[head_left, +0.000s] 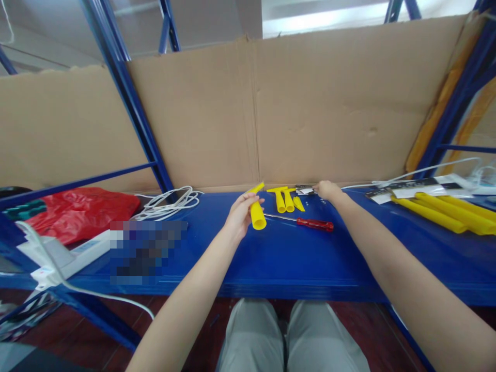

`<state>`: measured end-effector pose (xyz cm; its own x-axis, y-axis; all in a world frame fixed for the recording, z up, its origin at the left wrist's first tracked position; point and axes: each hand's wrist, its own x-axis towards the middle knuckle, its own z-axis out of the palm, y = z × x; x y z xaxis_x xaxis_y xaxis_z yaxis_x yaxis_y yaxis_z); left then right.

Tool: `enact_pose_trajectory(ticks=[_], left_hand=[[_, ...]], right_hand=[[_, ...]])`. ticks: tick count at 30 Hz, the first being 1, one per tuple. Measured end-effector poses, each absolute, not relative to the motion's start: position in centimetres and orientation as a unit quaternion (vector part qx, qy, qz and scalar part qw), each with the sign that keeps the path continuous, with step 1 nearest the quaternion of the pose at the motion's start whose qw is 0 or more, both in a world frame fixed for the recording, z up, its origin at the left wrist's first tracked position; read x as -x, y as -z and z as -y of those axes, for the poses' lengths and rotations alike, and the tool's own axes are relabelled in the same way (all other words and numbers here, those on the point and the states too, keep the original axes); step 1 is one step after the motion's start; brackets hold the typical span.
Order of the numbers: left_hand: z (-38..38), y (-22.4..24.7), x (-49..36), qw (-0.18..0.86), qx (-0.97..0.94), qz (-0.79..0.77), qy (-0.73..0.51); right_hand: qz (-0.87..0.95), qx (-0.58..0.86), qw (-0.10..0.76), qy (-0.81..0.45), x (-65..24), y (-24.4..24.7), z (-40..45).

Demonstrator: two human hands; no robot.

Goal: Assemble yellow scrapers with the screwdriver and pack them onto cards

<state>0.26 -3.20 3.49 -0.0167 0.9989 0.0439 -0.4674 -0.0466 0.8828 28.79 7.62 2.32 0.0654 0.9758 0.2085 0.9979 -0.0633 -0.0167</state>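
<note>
My left hand [241, 211] is closed around a yellow T-shaped plastic piece [258, 217], its hollow round end tilted towards me above the blue shelf. My right hand [327, 190] reaches to the back of the shelf, fingers bent together beside a small black-and-white packet [305, 190]. Whatever those fingertips pinch is too small to make out. Between the hands lie two more yellow T-shaped pieces [279, 200] and a small pointed yellow piece [298, 204]. A screwdriver with a red handle [315, 224] rests in front of them, its shaft pointing at my left hand.
Several long yellow tubes [437, 214] lie at the right beside labelled packaging [416, 187]. At the left are a red plastic bag [87, 212], a coiled white cable [170, 203] and a white power strip [79, 258]. Cardboard [310, 113] walls off the back; blue posts [134, 103] stand at both sides.
</note>
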Motion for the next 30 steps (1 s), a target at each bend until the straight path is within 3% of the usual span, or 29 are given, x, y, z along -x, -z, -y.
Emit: enact_pose_trajectory(ticks=[4,17,24,30], left_hand=[[3.4,-3.5,-0.3,0.594,-0.378,-0.353,-0.617],[3.3,-3.3,-0.1,0.598,-0.408,-0.338,-0.602],[3.3,-3.2,-0.3,0.599,-0.4,-0.341,-0.604],[3.5,-3.6,-0.3,0.608,-0.379,-0.356,-0.6]], right_hand=[[0.671,0.734,0.025,0.101,-27.8,-2.5,-7.0],[0.667,0.723,-0.007,0.181,-25.8,-1.7,-8.2],[0.641,0.761,-0.033,0.093,-26.1,-1.1,-8.8],[0.658,0.745,0.049,0.1,-27.0,-0.7,-8.8]])
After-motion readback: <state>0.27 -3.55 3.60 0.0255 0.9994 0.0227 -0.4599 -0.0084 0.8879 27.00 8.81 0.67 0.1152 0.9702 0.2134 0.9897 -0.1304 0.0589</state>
